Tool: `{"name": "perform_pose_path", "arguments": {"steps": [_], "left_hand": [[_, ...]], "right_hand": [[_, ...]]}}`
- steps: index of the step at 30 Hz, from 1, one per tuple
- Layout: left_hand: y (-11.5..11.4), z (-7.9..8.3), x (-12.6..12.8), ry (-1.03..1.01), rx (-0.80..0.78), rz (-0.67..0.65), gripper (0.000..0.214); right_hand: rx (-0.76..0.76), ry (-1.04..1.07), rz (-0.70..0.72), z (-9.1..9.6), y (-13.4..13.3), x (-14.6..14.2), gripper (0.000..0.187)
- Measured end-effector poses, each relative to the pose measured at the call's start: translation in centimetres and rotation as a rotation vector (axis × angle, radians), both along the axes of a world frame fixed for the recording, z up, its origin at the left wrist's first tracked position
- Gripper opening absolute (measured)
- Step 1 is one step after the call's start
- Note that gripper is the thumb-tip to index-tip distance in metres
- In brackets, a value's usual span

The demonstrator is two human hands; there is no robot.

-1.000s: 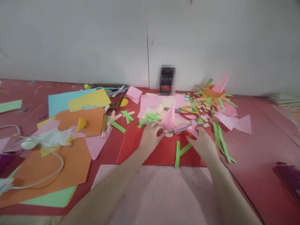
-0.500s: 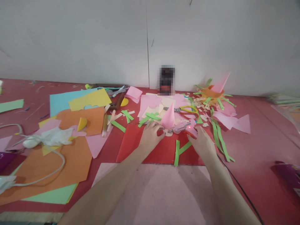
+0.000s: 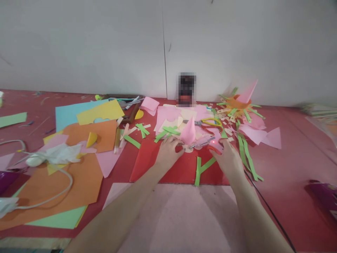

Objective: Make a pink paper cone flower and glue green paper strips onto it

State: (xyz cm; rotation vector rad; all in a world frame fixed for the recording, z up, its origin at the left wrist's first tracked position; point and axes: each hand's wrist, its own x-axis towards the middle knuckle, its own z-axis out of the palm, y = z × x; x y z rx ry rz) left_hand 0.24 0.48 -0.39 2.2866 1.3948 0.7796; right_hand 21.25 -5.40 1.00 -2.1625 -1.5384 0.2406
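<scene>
We see a right hand (image 3: 230,154) with its grip closed on a pink plastic glue gun (image 3: 209,141), nozzle near the base of an upright pink paper cone (image 3: 188,131) at centre. The left hand (image 3: 170,149) curls just left of the cone; whether its grip holds anything, we cannot tell. We judge the cone shaped, with flat green paper strips (image 3: 198,172) left unattached on a red rectangular sheet (image 3: 149,158); far right, a cone-topped orange paper piece (image 3: 237,102) looks assembled.
</scene>
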Motion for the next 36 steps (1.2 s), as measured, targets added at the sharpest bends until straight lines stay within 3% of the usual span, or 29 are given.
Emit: {"name": "perform_pose_path", "arguments": {"steps": [4, 9, 17, 26, 36], "left_hand": [[0.0, -0.2, 0.0, -0.006, 0.004, -0.002, 0.011], [0.1, -0.5, -0.1, -0.017, 0.022, -0.009, 0.011], [0.0, -0.5, 0.0, -0.009, 0.019, -0.005, 0.012], [0.0, -0.5, -0.1, -0.007, 0.019, 0.001, 0.011], [-0.1, -0.4, -0.1, -0.035, 0.009, -0.010, 0.012]], "right_hand": [[-0.003, 0.008, -0.003, -0.1, 0.1, 0.1, 0.037], [-0.145, 0.061, -0.086, -0.2, 0.4, 0.5, 0.046], [-0.123, 0.156, -0.154, 0.3, 0.8, 2.1, 0.042], [-0.078, 0.171, -0.073, 0.0, 0.8, 1.5, 0.041], [-0.138, 0.018, 0.015, 0.1, 0.3, 0.9, 0.044]]}}
